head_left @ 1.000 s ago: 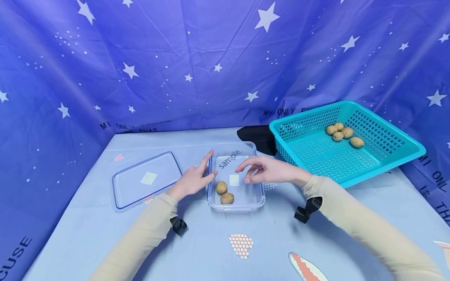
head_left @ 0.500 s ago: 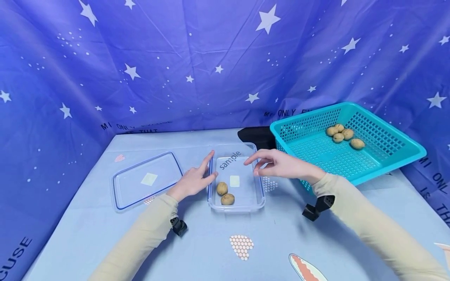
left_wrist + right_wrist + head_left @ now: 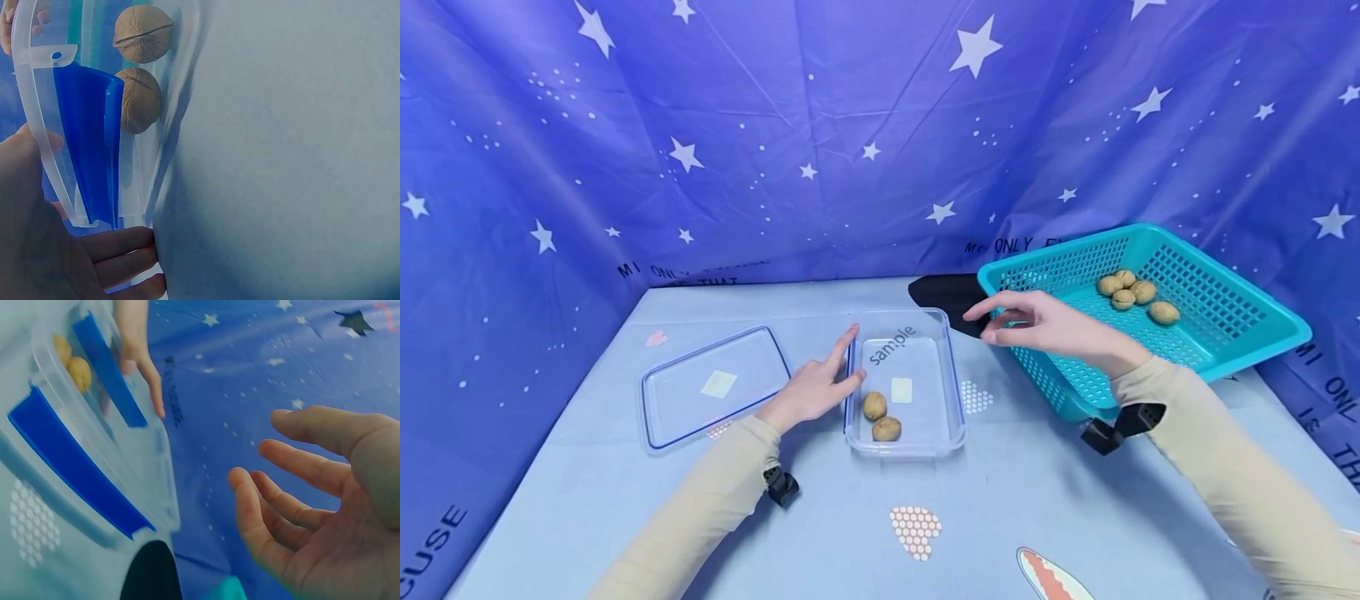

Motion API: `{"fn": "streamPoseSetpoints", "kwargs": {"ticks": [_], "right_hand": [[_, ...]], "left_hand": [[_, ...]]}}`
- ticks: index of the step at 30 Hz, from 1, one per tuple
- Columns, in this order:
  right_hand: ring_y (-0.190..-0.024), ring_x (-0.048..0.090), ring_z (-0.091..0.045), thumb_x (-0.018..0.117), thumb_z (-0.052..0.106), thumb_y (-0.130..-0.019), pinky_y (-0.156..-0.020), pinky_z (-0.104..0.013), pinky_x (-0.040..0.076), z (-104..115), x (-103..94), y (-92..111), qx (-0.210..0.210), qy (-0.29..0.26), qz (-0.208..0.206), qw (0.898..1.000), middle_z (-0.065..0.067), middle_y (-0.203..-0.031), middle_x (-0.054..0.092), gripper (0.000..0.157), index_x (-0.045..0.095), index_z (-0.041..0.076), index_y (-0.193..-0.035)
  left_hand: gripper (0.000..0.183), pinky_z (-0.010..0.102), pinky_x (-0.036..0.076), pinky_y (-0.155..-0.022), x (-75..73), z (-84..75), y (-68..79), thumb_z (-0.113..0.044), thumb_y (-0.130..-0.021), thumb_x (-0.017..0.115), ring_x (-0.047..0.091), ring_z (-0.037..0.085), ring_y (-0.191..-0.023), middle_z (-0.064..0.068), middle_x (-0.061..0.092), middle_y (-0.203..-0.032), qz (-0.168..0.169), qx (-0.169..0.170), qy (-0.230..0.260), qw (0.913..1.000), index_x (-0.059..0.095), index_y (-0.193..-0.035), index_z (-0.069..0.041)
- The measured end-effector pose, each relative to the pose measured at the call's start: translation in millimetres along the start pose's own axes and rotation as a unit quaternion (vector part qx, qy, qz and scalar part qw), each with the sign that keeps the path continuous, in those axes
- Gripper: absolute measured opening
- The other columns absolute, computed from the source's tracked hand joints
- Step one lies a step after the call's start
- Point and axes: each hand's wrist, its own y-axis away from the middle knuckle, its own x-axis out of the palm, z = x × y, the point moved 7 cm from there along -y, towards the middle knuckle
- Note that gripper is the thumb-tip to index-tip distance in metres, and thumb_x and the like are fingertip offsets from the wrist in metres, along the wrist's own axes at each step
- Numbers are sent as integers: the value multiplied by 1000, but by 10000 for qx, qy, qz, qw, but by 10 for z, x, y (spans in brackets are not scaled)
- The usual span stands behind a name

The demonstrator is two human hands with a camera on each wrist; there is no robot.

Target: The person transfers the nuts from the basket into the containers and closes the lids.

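A clear plastic food container (image 3: 925, 425) with blue side clips stands on the table, marked "sample". Inside its near left corner lie two walnuts (image 3: 880, 417). My left hand (image 3: 814, 387) holds the container's left side, thumb over the rim and index finger stretched along the edge; the left wrist view shows the other fingers (image 3: 125, 250) low outside the wall. My right hand (image 3: 1048, 327) hovers over the left edge of a turquoise mesh basket (image 3: 1213, 367). Nothing lies between its loosely bent fingers in the right wrist view. Several walnuts (image 3: 1123, 287) sit at the basket's far side.
The container's clear lid (image 3: 718, 358), with a blue seal, lies flat to the left. A black object (image 3: 940, 296) sits behind, between container and basket. A purple star-patterned curtain (image 3: 820, 142) rises behind the light blue table cover (image 3: 820, 533).
My right hand has moved right, from over the container to the basket's left edge. The left hand stays on the container, and the walnuts lie where they were.
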Motion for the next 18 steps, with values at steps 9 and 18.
{"fn": "streamPoseSetpoints", "kwargs": {"ticks": [9, 18], "right_hand": [[-114, 57, -26, 61, 27, -97, -94, -43, 45, -111, -337, 145, 338, 58, -393, 9986, -9, -140, 46, 45, 52, 8, -137], [-113, 58, -17, 62, 23, -96, -93, -36, 47, -214, -573, 276, 501, 104, -836, 9952, -8, -139, 50, 42, 55, 9, -135]], "left_hand": [[74, 45, 50, -68, 9, 12, 5, -45, -100, 45, 55, 23, -59, 28, 53, -132, 12, -73, 22, 10000, -1, -156, -34], [74, 35, 42, -52, 39, 16, 0, -44, -100, 45, 37, 17, -46, 22, 60, -87, 30, -83, 37, 10000, -1, -156, -33]]}}
